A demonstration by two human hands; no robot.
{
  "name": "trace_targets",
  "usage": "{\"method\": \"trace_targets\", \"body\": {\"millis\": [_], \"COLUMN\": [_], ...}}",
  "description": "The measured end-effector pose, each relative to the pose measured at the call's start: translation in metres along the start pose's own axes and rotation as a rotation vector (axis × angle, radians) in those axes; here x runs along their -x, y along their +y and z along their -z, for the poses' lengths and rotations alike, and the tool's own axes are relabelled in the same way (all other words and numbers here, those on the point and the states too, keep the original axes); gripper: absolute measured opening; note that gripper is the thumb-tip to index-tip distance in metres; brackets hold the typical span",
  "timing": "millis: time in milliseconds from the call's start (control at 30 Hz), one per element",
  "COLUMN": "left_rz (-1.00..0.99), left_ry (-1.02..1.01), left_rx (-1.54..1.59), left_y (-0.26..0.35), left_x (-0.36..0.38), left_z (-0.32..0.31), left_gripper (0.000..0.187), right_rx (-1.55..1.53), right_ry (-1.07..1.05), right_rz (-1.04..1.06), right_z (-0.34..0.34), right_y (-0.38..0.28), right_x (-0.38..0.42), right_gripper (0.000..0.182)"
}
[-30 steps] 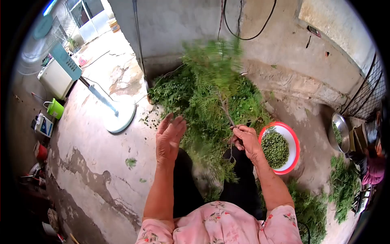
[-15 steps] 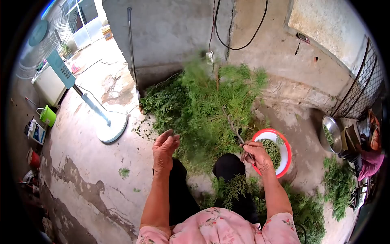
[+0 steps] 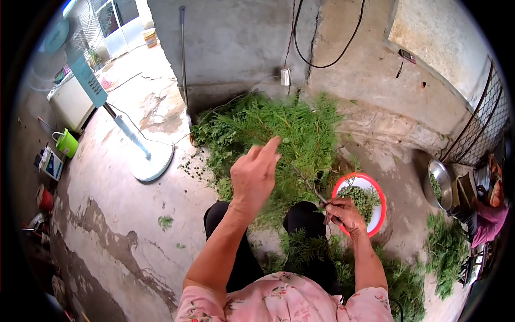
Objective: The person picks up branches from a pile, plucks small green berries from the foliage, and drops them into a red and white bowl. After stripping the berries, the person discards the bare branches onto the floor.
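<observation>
I'm seeing the right hand (image 3: 345, 213) pinching the thin woody stem of a feathery green branch (image 3: 308, 140), low beside the red-rimmed white bowl of green seeds (image 3: 358, 203). Left hand (image 3: 255, 173) is now reaching up into the foliage, fingers loosely spread, probably just touching it; half a second ago it was hanging lower, clear of it. Green cuttings pile (image 3: 236, 121) is lying behind.
</observation>
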State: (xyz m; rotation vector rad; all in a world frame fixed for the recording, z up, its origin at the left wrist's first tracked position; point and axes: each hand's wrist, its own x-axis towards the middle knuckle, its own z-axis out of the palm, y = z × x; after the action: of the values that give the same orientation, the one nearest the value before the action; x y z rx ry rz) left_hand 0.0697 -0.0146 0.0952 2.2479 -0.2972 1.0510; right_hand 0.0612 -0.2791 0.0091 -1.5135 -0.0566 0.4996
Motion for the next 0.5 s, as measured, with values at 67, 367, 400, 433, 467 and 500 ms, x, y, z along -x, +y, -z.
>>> {"method": "trace_targets", "body": {"millis": [67,367,400,433,467,500], "left_rz": [-0.007,0.279,0.29,0.3,0.309,0.481], "left_ry": [-0.016,-0.277,-0.217,-0.158,-0.098,-0.093], "left_rx": [-0.13,0.02,0.097,0.173,0.251,0.416], "left_y": [0.006,-0.014,-0.017,-0.021,-0.019,-0.016], "left_x": [-0.008,-0.004,-0.002,0.001,-0.002,-0.005], "left_z": [-0.005,-0.019,-0.022,-0.027,-0.026,-0.023], "left_gripper": [0.025,0.022,0.021,0.02,0.02,0.021], "right_rx": [0.026,0.066,0.044,0.034,0.023,0.012], "right_ry": [-0.013,-0.014,-0.007,-0.008,-0.007,-0.007], "right_rz": [-0.004,-0.04,-0.054,-0.053,-0.053,-0.053], "right_z": [-0.001,0.001,0.002,0.002,0.002,0.003], "right_y": [0.0,0.006,0.008,0.008,0.007,0.008], "right_x": [0.001,0.005,0.005,0.005,0.006,0.006], "right_gripper": [0.03,0.023,0.021,0.02,0.019,0.017]}}
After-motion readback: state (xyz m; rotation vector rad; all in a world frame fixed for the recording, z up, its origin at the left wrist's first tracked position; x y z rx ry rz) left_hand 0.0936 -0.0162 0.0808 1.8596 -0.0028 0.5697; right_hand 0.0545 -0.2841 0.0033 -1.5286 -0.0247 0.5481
